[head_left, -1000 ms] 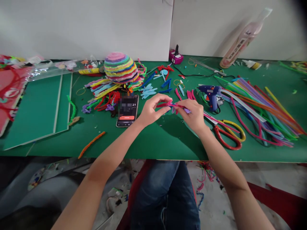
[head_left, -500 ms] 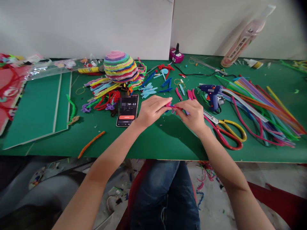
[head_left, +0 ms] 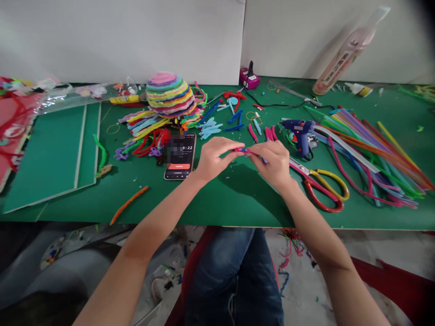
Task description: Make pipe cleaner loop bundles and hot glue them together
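Note:
My left hand (head_left: pixel 214 158) and my right hand (head_left: pixel 274 164) meet over the green table (head_left: pixel 234 203), fingertips pinched on a small pink and blue fuzzy piece (head_left: pixel 244 151). Most of that piece is hidden by the fingers. Short pink stems (head_left: pixel 271 133) lie just behind my right hand. A phone (head_left: pixel 179 158) rests left of my left hand. Scissors (head_left: pixel 326 188) with yellow and red handles lie right of my right hand, near a blue glue gun (head_left: pixel 301 131).
A striped ball (head_left: pixel 170 95) stands at the back left above bundled stems. Long coloured stems (head_left: pixel 374 154) spread at the right. A bottle (head_left: pixel 350 54) stands at the back right. Green boards (head_left: pixel 50 149) lie left, an orange stem (head_left: pixel 129 204) near the front edge.
The fingertips of both hands have shifted slightly around the small piece, and less pink shows above them. Both hands still hold it in nearly the same place.

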Demonstrator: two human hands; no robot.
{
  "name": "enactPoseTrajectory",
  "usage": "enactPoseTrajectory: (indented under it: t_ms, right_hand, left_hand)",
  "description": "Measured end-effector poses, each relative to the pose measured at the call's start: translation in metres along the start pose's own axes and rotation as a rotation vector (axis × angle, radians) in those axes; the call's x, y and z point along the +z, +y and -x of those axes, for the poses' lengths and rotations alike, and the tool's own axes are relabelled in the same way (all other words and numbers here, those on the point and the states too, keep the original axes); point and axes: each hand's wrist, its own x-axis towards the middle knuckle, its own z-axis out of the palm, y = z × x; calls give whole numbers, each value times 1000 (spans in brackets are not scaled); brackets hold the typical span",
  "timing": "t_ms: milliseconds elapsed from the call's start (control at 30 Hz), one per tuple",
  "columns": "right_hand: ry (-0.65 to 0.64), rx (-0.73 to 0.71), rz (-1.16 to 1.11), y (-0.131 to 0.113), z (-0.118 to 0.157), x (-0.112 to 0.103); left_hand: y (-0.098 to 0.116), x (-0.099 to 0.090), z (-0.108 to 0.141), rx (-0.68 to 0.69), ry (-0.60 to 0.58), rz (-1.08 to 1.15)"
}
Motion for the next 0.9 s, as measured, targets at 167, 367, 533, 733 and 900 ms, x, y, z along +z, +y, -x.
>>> enactPoseTrajectory:
  t_ms: [167,367,533,733,900]
  right_hand:
    - [3,-11,46,0,0,0]
    - [26,-48,46,0,1,0]
    - [2,-25,44,1,2,1]
    - [0,-36,51,0,2,1]
    - [14,-27,78,-1,1,0]
  left_hand:
    - [0,-1,0,-30,-19,33]
    - [0,-1,0,-26,-28,68]
    - [-1,-1,0,20,-5,60]
    - [-2,1,2,51,26,26]
    - [-3,3,4,81,54,-17]
